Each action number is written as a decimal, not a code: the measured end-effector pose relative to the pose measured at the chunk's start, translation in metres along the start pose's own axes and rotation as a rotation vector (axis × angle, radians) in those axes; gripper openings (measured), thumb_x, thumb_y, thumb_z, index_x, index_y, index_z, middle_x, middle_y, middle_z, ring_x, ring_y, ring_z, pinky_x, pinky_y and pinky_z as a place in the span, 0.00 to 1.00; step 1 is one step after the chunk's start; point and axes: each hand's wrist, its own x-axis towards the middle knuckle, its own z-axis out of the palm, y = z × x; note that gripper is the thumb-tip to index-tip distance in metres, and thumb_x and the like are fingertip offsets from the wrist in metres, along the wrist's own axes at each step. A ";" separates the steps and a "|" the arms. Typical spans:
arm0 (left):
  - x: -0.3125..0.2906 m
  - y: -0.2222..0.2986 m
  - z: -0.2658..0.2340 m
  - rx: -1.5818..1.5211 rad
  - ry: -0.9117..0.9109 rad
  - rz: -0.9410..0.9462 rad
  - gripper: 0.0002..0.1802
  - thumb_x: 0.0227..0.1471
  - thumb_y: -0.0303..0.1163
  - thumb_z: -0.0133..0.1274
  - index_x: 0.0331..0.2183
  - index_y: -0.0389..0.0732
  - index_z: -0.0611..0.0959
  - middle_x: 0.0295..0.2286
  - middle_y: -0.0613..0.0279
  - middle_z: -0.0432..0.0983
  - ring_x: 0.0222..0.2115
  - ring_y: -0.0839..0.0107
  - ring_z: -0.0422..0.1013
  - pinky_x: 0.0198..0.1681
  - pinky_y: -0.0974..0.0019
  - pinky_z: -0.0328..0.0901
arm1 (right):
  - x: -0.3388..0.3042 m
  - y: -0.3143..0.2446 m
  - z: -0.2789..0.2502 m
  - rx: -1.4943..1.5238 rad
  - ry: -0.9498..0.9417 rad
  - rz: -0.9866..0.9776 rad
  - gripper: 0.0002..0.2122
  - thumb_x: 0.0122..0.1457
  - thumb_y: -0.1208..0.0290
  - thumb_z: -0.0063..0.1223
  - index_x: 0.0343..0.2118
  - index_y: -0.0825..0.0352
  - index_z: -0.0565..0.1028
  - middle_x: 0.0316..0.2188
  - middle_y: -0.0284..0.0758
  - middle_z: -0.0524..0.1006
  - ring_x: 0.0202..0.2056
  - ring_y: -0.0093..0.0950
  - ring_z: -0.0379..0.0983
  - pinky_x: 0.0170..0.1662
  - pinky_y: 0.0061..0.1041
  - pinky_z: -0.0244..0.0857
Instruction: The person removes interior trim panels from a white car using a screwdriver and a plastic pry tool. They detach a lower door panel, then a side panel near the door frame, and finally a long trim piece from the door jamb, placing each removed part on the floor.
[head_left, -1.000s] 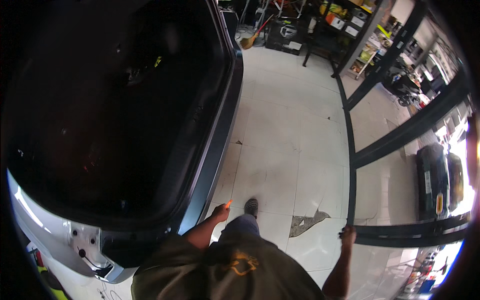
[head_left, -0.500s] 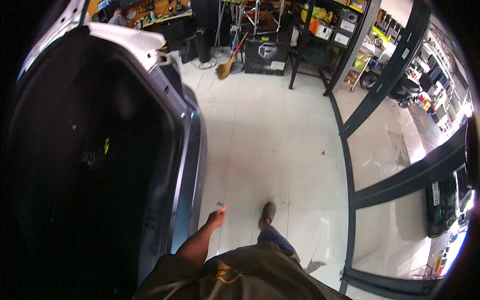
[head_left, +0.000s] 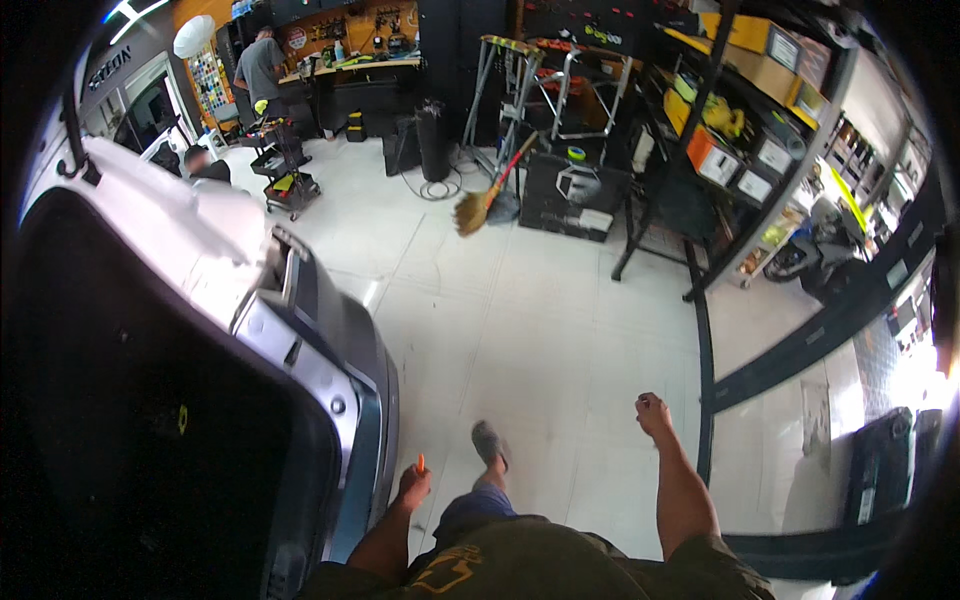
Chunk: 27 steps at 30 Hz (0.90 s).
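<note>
Low beside the car's rear corner, my left hand is closed around a small orange object. Only its narrow tip sticks out above the fingers, so its kind is hidden. My right hand hangs out to the right over the pale floor, near the glass partition. Its fingers are curled in, and whether something small is in them I cannot make out. To my left stands a car with its dark rear compartment open. One shoe shows on the floor between my hands.
Ahead are a broom, a black box, folding metal stands and a loaded shelf. A dark-framed glass partition runs along the right. Beyond the car stand a tool trolley, a person at a workbench and another person lower down.
I have moved forward along the car, and the view has tipped up. My right hand has come into view, as have the trolley and lower person. The orange object stays in my left hand.
</note>
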 end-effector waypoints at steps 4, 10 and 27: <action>0.118 0.070 0.031 -0.043 -0.139 -0.099 0.13 0.48 0.37 0.43 0.22 0.36 0.72 0.12 0.56 0.67 0.12 0.63 0.67 0.17 0.60 0.64 | 0.106 -0.041 0.044 0.012 -0.116 0.036 0.13 0.55 0.61 0.45 0.38 0.62 0.74 0.34 0.41 0.76 0.38 0.41 0.73 0.41 0.35 0.66; 0.329 0.228 -0.010 0.028 -0.091 0.168 0.16 0.54 0.38 0.39 0.25 0.35 0.72 0.20 0.48 0.71 0.23 0.51 0.69 0.27 0.53 0.63 | 0.188 0.037 0.119 -0.956 -0.854 -0.698 0.10 0.41 0.63 0.57 0.26 0.62 0.78 0.27 0.39 0.77 0.33 0.39 0.74 0.34 0.38 0.69; 0.674 0.362 -0.167 -0.340 0.270 -0.480 0.14 0.50 0.35 0.44 0.30 0.34 0.76 0.21 0.50 0.74 0.19 0.59 0.71 0.23 0.58 0.64 | 0.876 -0.412 0.160 -1.212 -0.768 -0.847 0.16 0.40 0.63 0.63 0.29 0.69 0.77 0.33 0.44 0.76 0.37 0.40 0.72 0.41 0.36 0.67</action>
